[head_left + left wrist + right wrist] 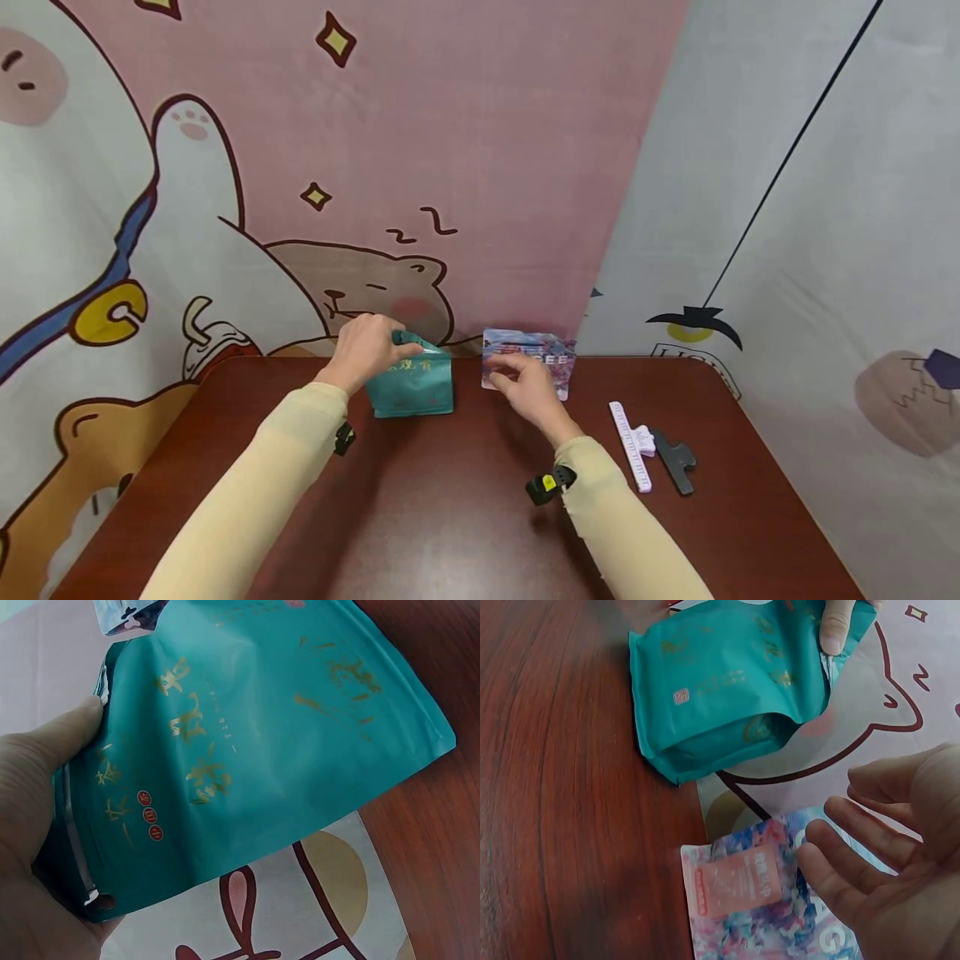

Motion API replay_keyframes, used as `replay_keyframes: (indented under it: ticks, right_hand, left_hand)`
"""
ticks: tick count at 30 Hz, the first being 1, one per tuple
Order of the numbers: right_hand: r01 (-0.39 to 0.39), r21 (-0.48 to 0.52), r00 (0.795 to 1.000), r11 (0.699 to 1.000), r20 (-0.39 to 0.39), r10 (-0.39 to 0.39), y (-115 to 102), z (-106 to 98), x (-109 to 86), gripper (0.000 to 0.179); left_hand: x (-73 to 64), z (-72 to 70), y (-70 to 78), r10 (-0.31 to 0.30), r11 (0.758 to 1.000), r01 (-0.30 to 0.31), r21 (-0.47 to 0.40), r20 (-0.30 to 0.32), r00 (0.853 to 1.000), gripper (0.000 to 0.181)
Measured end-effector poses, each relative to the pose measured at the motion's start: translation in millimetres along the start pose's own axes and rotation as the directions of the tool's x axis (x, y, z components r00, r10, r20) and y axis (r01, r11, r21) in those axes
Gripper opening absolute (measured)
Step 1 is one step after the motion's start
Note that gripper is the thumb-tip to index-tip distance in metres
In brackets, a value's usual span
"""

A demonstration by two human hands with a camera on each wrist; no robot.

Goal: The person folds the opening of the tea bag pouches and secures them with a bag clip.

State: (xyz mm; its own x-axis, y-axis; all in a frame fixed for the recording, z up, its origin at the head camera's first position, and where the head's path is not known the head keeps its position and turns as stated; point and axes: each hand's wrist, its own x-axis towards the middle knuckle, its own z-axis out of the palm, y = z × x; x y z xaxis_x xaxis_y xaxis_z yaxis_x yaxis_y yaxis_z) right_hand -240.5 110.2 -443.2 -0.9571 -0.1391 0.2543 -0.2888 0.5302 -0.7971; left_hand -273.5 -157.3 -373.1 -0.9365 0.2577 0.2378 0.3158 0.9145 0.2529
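My left hand [365,348] pinches the folded top edge of a teal foil pouch [412,396] with gold lettering. In the left wrist view the thumb lies on the teal pouch's [255,727] front near the top, and other fingers are hidden behind it. Just over a pink, blue and purple patterned pouch [561,377] hovers my right hand [536,396], fingers loosely bent with nothing between them. The right wrist view shows this hand [900,855] partly covering the patterned pouch [739,881]; I cannot tell whether they touch.
On the right of the brown table [450,517] lie a white long-jawed clip [628,442] and a dark grey clip [675,462], side by side. Behind the table's back edge hangs a cartoon-printed cloth [510,167], close to both pouches.
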Motion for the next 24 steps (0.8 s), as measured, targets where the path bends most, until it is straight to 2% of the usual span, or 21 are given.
replay_keyframes:
  ticks: [8,14,24]
  right_hand:
    - [-0.010,-0.011,1.000,1.000,0.027,0.010,8.6,-7.5,-6.1,0.024]
    - [0.003,-0.070,0.999,0.998,0.040,-0.001,12.9,-16.5,-8.8,0.026]
    - [-0.021,-0.136,0.999,0.991,0.022,0.024,24.5,-32.3,-15.6,0.027]
  left_hand:
    - [1.3,0.4,-1.5,0.002,1.000,-0.002,0.008,0.003,1.000,0.052]
    - [1.0,0.5,-2.1,-0.002,1.000,0.002,0.020,0.003,1.000,0.052]
    - [0.4,0.8,-1.9,0.005,1.000,-0.005,0.013,0.000,1.000,0.052]
